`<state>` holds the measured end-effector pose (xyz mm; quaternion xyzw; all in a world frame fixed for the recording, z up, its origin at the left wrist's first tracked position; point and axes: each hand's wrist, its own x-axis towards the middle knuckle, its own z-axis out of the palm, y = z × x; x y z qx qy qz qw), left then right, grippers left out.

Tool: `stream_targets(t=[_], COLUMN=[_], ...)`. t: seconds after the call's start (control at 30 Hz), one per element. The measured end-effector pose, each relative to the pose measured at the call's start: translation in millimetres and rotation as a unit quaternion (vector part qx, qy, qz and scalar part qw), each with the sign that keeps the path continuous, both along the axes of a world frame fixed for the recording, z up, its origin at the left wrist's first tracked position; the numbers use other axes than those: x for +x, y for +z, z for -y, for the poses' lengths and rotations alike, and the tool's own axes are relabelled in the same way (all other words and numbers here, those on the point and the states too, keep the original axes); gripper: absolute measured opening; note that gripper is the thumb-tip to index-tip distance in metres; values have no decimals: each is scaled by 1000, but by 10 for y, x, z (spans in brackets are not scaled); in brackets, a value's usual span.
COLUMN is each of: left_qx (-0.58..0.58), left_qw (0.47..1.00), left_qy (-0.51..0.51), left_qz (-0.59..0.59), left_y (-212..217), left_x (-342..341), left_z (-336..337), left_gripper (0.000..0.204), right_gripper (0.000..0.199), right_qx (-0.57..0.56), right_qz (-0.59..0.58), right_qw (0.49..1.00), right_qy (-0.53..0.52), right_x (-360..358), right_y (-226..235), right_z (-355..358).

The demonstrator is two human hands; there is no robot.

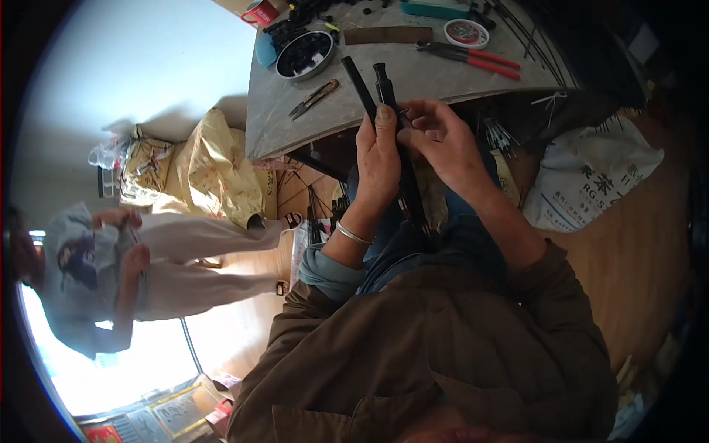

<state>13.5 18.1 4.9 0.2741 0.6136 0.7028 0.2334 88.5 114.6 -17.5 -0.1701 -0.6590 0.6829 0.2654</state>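
Note:
Two long black tubes (357,83) rise side by side from my lap over the table's near edge. One has a plain end; the other has a stepped, knobbed end (382,80). My left hand (379,159) is wrapped round them, thumb pressed along the front. Close against the tubes, my right hand (442,140) is closed, with thumb and forefinger pinched together. A tiny thin bit shows at its fingertips, too small to name. Below the hands, the lower part of the black bundle (410,196) runs down between my legs.
On the grey table (269,125) are snips (314,98), a bowl of black parts (304,56), red-handled pliers (480,60), a small white dish (467,33) and a brown strip (388,35). Sacks (591,177) stand on both sides. Another person (111,273) stands at left.

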Motion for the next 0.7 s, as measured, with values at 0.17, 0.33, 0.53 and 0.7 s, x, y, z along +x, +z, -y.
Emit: stream_targets(t=[0.17,0.33,0.53,0.7], left_qx=[0,35,-4,62], left_qw=[1000,998,993,995], left_qy=[29,61,82,84], left_qz=[-11,8,-83,8], left_y=[-53,-70,-44,-211], left_x=[-2,-1,-54,73], left_z=[24,-23,96,27], left_gripper=[45,34,27,22], right_gripper=[30,26,18,19], right_qx=[104,25,21,69], right_qz=[61,6,18,-20], right_qw=[993,1000,1000,997], right_qy=[13,17,-9,-42], right_x=[22,39,-103,94], right_y=[126,141,167,-219], right_z=[-106,-8,102,101])
